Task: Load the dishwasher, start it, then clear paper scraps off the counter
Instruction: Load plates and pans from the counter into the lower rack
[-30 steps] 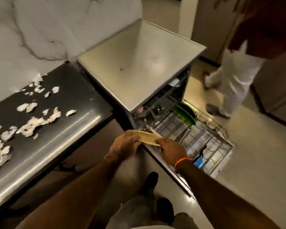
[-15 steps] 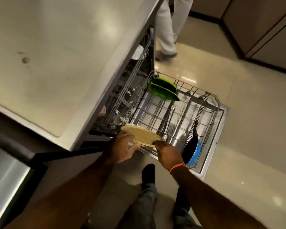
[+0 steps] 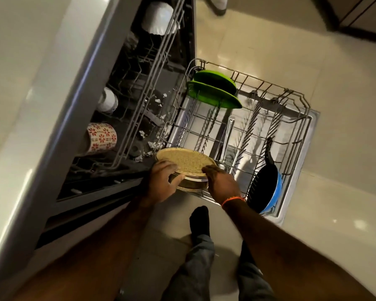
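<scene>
**Slotting the speckled plates into the lower rack**

Holding a small stack of tan speckled plates point(image 3: 186, 162) over the near left corner of the pulled-out lower rack point(image 3: 300, 98), right at its near rim. Left hand point(image 3: 161, 183) curling around the stack's left edge, thumb reaching across the near side; right hand point(image 3: 220, 181) pinching the right edge with fingertips on top of the uppermost plate. Looking like two plates, maybe three, hard to say for sure.

Already sitting in the rack: two green plates point(image 3: 215, 92) standing upright at the far left, and a blue pan with a black inside point(image 3: 267, 187) leaning on edge at the near right. Plenty of open tines between them. Up in the upper rack point(image 3: 152, 68), a red-flowered mug point(image 3: 101, 136) and a couple of white cups point(image 3: 159, 18) lying on their sides. Also some little white scraps scattered on the dishwasher floor point(image 3: 152, 127).

Probably best splitting the stack first instead of dropping it in flat. Peeling the top plate off with the right hand while keeping the rest steady in the left, then tipping each one on edge and sliding it down between two tine rows, one plate per slot. Lining them up the same way as the green ones, with gaps for water. Watching the long metal utensil point(image 3: 226, 140) lying in the rack just beyond the plates, easy to snag. Dishwasher start and counter scraps not yet done.
</scene>
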A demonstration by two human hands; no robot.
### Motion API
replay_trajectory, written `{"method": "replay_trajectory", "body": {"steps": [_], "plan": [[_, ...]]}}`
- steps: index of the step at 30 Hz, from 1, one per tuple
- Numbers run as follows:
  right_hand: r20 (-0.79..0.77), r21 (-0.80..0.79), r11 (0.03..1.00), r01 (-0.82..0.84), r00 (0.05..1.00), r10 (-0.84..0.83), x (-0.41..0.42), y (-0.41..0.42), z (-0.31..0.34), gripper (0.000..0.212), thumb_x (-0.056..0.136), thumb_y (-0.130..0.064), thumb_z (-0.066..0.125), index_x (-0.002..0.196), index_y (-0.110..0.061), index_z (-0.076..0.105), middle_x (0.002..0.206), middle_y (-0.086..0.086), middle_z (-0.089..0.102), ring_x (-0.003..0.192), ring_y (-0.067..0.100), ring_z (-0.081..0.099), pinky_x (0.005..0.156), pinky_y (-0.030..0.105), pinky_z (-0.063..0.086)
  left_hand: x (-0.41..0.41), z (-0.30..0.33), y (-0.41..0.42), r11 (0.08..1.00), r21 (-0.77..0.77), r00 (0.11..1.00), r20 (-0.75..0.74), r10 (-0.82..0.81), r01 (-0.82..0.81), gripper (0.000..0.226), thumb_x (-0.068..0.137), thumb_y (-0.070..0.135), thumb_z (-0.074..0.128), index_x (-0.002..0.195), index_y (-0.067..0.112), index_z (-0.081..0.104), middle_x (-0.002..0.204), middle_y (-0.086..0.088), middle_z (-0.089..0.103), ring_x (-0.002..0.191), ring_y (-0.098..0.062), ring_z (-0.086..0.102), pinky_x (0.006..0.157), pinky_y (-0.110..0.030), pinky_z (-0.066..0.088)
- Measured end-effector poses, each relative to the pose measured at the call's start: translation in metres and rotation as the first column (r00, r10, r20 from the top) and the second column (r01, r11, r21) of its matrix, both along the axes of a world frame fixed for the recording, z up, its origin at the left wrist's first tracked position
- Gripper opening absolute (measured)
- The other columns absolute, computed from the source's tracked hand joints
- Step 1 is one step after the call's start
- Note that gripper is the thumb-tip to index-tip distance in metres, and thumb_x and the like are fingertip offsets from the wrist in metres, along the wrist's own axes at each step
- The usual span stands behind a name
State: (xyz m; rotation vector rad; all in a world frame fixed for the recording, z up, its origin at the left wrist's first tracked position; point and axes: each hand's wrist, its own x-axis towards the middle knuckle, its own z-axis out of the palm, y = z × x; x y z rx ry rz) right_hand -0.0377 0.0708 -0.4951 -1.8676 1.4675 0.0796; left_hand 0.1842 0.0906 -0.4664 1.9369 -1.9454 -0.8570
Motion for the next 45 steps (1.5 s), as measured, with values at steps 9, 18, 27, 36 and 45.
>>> {"method": "replay_trajectory", "body": {"steps": [9,18,27,36,45], "plan": [[0.049,-0.073,0.997,0.017,0.999,-0.014,0.016,-0.011,0.000,0.034,0.103,-0.021,0.050,0.135,-0.019,0.058,0.135,0.009,0.061,0.116,0.031,0.061,0.096,0.038,0.051,0.002,-0.010,-0.012,0.997,-0.044,0.997,0.050,0.062,-0.059,0.028,0.094,0.012,0.054,0.112,0.002,0.074,0.115,-0.014,0.069,0.113,-0.031,0.061,0.102,-0.041,0.048],[0.022,-0.101,0.995,0.006,1.000,-0.004,0.021,0.008,0.025,0.039,0.098,-0.027,0.055,0.137,-0.021,0.055,0.132,0.007,0.064,0.102,0.030,0.068,0.079,0.041,0.058,0.001,0.003,-0.010,0.984,-0.178,0.997,0.077,0.026,-0.012,0.030,0.099,0.015,0.047,0.107,0.000,0.072,0.115,-0.015,0.064,0.115,-0.033,0.060,0.100,-0.044,0.051],[-0.031,-0.051,0.999,0.015,0.999,-0.017,0.018,-0.003,0.007,0.040,0.100,-0.021,0.051,0.140,-0.023,0.054,0.138,0.004,0.059,0.114,0.029,0.063,0.088,0.042,0.057,0.003,-0.011,-0.015,0.998,-0.056,0.997,0.077,-0.009,0.013,0.031,0.095,0.019,0.051,0.108,0.003,0.075,0.111,-0.012,0.070,0.109,-0.031,0.062,0.096,-0.047,0.053],[0.004,0.001,1.000,0.004,1.000,-0.004,0.011,-0.007,0.007,0.030,0.101,-0.025,0.050,0.128,-0.024,0.062,0.129,0.004,0.065,0.109,0.029,0.064,0.088,0.041,0.055,-0.008,-0.011,-0.014,0.995,0.087,0.992,0.121,0.029,-0.039,0.027,0.094,0.005,0.063,0.119,0.006,0.072,0.127,-0.014,0.067,0.124,-0.032,0.057,0.108,-0.042,0.044],[-0.046,0.025,0.998,-0.056,0.997,0.057,0.011,0.002,0.038,0.045,0.098,-0.027,0.053,0.142,-0.021,0.052,0.137,0.007,0.059,0.119,0.029,0.058,0.095,0.039,0.052,-0.006,0.027,-0.006,0.973,0.185,0.985,0.130,0.112,-0.135,0.043,0.098,0.020,0.062,0.140,0.014,0.057,0.148,-0.006,0.052,0.138,-0.022,0.044,0.115,-0.035,0.034]]}}
